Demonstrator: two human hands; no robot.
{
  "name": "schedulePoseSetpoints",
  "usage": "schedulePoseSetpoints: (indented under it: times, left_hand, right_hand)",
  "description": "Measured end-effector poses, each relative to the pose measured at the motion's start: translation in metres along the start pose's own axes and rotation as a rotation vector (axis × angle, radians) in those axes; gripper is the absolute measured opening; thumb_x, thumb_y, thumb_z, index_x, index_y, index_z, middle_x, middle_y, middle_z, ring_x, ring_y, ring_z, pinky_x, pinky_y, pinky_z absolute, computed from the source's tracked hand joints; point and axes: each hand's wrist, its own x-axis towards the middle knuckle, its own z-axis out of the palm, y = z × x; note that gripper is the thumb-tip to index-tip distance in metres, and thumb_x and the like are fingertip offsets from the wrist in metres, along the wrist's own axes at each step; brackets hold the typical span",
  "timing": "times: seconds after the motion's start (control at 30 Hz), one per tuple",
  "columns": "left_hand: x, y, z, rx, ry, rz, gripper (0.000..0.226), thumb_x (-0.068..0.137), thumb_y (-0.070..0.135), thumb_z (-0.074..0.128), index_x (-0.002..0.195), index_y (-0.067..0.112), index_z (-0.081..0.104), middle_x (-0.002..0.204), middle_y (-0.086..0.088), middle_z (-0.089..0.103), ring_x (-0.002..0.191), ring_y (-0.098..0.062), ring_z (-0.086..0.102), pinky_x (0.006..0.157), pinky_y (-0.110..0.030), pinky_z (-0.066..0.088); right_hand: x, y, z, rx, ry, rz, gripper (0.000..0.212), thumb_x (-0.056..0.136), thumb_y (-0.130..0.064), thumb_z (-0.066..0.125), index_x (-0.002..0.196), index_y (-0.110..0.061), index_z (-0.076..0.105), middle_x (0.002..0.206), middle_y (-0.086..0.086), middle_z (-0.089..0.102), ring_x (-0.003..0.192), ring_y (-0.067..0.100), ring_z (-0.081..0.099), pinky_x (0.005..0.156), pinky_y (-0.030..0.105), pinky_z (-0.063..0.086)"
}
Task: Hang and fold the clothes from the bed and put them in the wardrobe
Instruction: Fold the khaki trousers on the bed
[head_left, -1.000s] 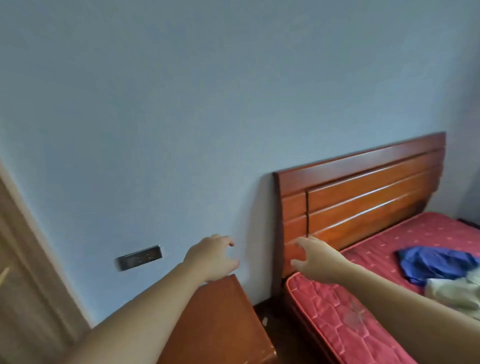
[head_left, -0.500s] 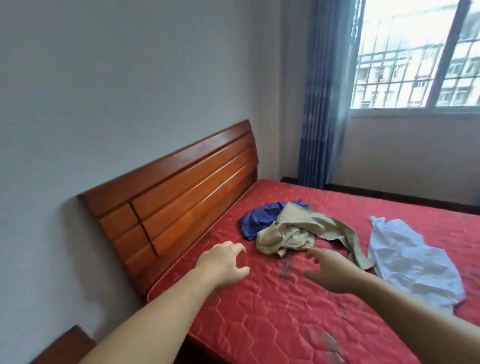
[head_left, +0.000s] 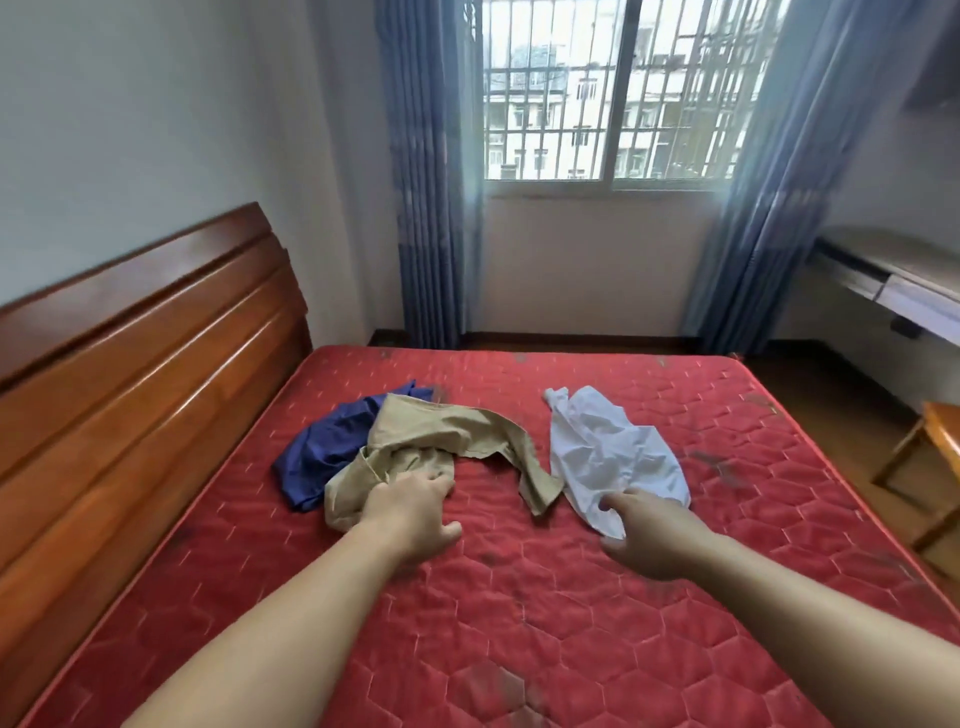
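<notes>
Change: view has swung from wall and headboard to full bed (head_left: 519, 597); both hands now at the clothes, vs. in the air 0.5 s ago.
L hand (head_left: 410, 512): fingers spread, resting on near edge of tan trousers (head_left: 441, 431), no grip seen.
R hand (head_left: 652, 538): fingers apart, touching near corner of white shirt (head_left: 608, 447).
Blue garment (head_left: 327, 441): far left, partly under trousers.
Est.: pickup abt to start; nothing folded yet. Wardrobe not in view.
Writing/labels: none legible.

We see three garments on the mattress (head_left: 519, 597): the trousers (head_left: 441, 441) partly over the crumpled shirt (head_left: 327, 447) on their left, the pale shirt (head_left: 608, 452) to their right. The headboard (head_left: 130, 364) stands left, the window (head_left: 608, 93) behind.
</notes>
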Motion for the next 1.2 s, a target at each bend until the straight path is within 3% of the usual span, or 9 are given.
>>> schedulePoseSetpoints:
  times: [0.1,0.27,0.6,0.77,0.97,1.13,1.2]
  left_hand:
    - [0.044,0.029,0.001,-0.029,-0.008,0.078,0.056,0.084,0.058,0.052,0.133,0.031,0.049,0.133,0.005,0.053,0.122,-0.020,0.051,0.094,-0.037,0.045]
    - [0.109,0.072,0.001,-0.059,-0.023,0.120,0.058,0.084,0.058,0.051,0.136,0.034,0.046,0.136,0.005,0.050,0.125,-0.020,0.047,0.091,-0.037,0.044]
    - [0.223,0.108,0.077,-0.143,-0.151,-0.089,0.058,0.084,0.055,0.052,0.138,0.033,0.043,0.134,0.003,0.049,0.123,-0.021,0.047,0.096,-0.040,0.046]
    - [0.294,0.092,0.159,-0.155,-0.190,-0.147,0.059,0.085,0.054,0.051,0.139,0.035,0.039,0.136,0.005,0.046,0.124,-0.021,0.046,0.097,-0.039,0.041]
    - [0.390,0.047,0.296,-0.161,-0.247,-0.196,0.061,0.087,0.049,0.051,0.143,0.034,0.035,0.143,0.006,0.042,0.128,-0.021,0.044,0.101,-0.041,0.039]
    - [0.462,0.036,0.392,-0.246,-0.249,-0.166,0.062,0.089,0.047,0.050,0.146,0.033,0.032,0.151,0.007,0.035,0.136,-0.021,0.038,0.105,-0.044,0.034]
    - [0.478,0.037,0.421,-0.269,-0.244,-0.139,0.061,0.090,0.047,0.051,0.146,0.034,0.032,0.152,0.007,0.033,0.137,-0.021,0.036,0.106,-0.045,0.033]
  right_hand:
    - [0.011,0.040,-0.004,0.071,-0.024,0.117,0.055,0.087,-0.047,0.054,0.137,-0.027,0.045,0.140,-0.004,0.047,0.121,0.020,0.052,0.097,0.037,0.046]
    - [0.049,0.101,-0.007,0.095,-0.049,0.211,0.056,0.086,-0.042,0.054,0.137,-0.021,0.046,0.136,0.000,0.050,0.117,0.019,0.054,0.092,0.035,0.048]
    - [0.198,0.160,0.050,0.209,-0.103,0.110,0.053,0.087,-0.044,0.053,0.136,-0.026,0.044,0.138,-0.001,0.047,0.119,0.019,0.052,0.093,0.034,0.045]
    - [0.287,0.162,0.123,0.236,-0.140,0.087,0.054,0.088,-0.044,0.053,0.135,-0.021,0.044,0.139,0.000,0.047,0.124,0.018,0.049,0.098,0.037,0.046]
    - [0.401,0.161,0.256,0.195,-0.212,0.085,0.036,0.084,-0.041,0.052,0.114,-0.021,0.052,0.120,0.002,0.057,0.106,0.021,0.056,0.087,0.038,0.049]
    - [0.489,0.155,0.346,0.204,-0.153,0.124,0.025,0.085,-0.038,0.052,0.097,-0.017,0.049,0.107,0.006,0.062,0.085,0.025,0.056,0.074,0.036,0.048]
    - [0.515,0.150,0.374,0.204,-0.086,0.174,0.036,0.086,-0.046,0.055,0.103,-0.016,0.047,0.115,0.009,0.059,0.096,0.028,0.057,0.077,0.037,0.048]
